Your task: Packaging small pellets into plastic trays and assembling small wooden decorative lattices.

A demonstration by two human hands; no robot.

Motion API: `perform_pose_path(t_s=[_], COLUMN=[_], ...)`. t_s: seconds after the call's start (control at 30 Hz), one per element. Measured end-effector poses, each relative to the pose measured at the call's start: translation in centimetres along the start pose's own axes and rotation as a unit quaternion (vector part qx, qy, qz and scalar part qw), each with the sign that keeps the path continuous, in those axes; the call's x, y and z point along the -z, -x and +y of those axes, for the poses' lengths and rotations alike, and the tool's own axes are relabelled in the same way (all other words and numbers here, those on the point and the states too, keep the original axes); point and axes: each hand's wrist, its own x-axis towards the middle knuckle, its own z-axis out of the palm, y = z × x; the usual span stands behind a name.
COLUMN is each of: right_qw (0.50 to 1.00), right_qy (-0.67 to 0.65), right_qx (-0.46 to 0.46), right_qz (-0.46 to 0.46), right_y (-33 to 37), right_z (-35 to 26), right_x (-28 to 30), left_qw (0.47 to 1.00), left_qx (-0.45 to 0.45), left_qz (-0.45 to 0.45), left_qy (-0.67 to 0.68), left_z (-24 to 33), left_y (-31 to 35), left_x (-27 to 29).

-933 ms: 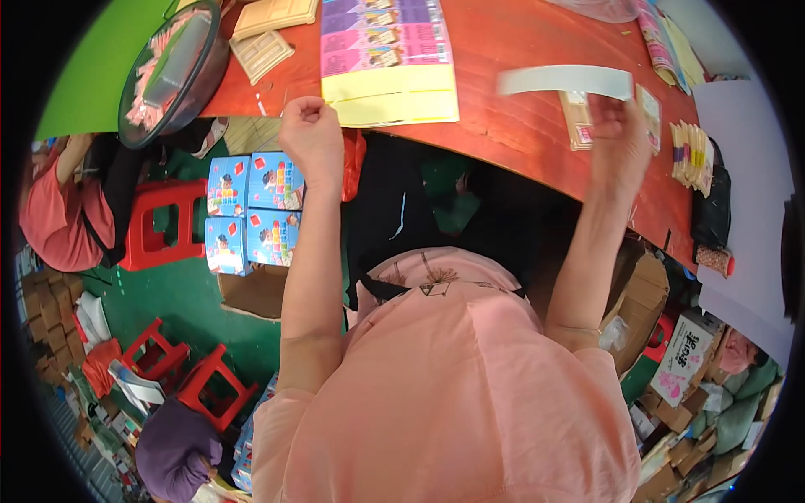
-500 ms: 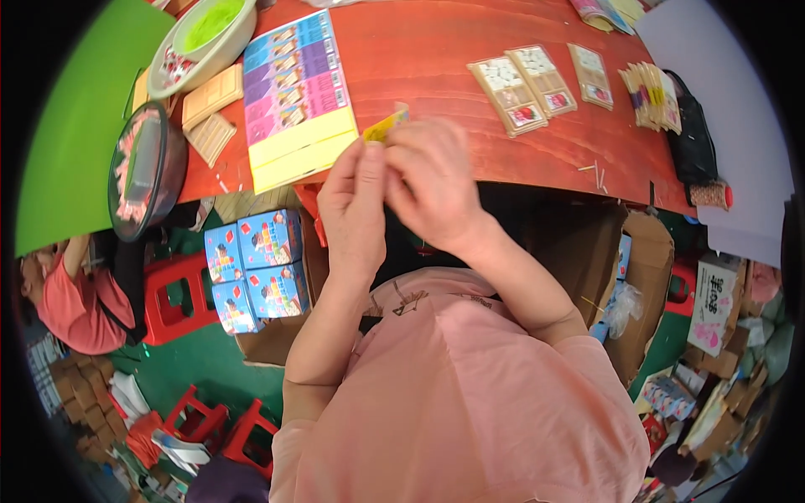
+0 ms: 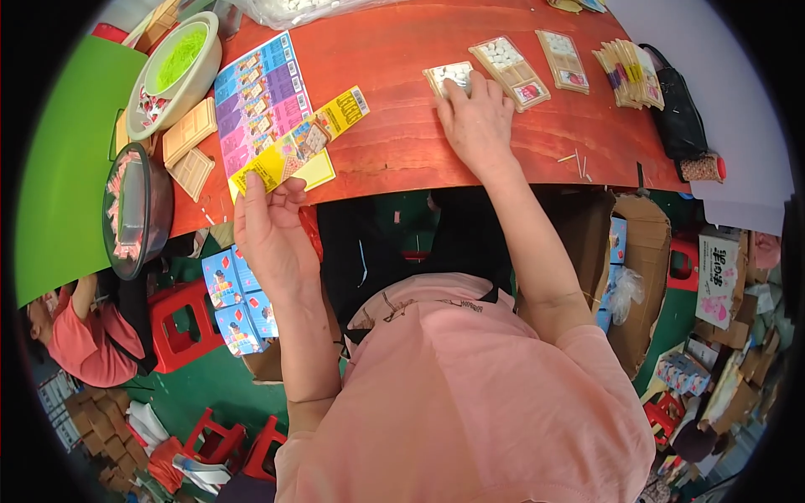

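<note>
In my left hand a long yellow printed paper strip is pinched by its near end between thumb and fingers. It slants up to the right over a sheet of similar coloured strips. My right hand reaches forward with its fingers closed over a small beige compartment tray holding white pieces. The hand covers the near part of that tray. Just right of it lie a second tray and a third tray, each with white pieces and a red-printed packet.
Stacked strip-wrapped trays and a black pouch lie at the right. Bare beige trays, a cream basin and a dark tub stand at the left. Blue boxes fill a carton below the red table.
My hands have parted. My right hand has moved forward and right onto a tray, which has shifted left. The yellow strip, mostly hidden between my hands before, now extends from my left hand.
</note>
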Motion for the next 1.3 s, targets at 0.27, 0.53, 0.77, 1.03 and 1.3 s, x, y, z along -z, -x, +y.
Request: perform_pose_path(t_s=[0.27, 0.53, 0.77, 1.03, 1.3], right_qw=[0.995, 0.682, 0.742, 0.846, 0.886], right_qy=[-0.074, -0.707, -0.638, -0.510, -0.436], right_qx=[0.017, -0.186, -0.205, -0.145, -0.127], right_qz=[-0.063, -0.020, -0.011, -0.056, -0.095], right_y=[1.5, 2.0, 1.6, 1.9, 1.4], right_z=[-3.3, -0.7, 0.4, 5.0, 4.8], right_x=[1.4, 5.2, 7.6, 1.5, 1.3], left_qw=[0.989, 0.977, 0.976, 0.972, 0.960], left_qx=[0.101, 0.154, 0.199, 0.167, 0.184], left_qz=[-0.055, -0.107, -0.088, -0.059, -0.007], left_qy=[0.097, 0.104, 0.000, -0.157, -0.210], left_z=[-1.5, -1.9, -5.2, -9.6, -10.6], left_y=[0.1, 0.4, 0.3, -1.0, -1.5], left_x=[-1.0, -2.9, -5.2, -5.7, -5.1])
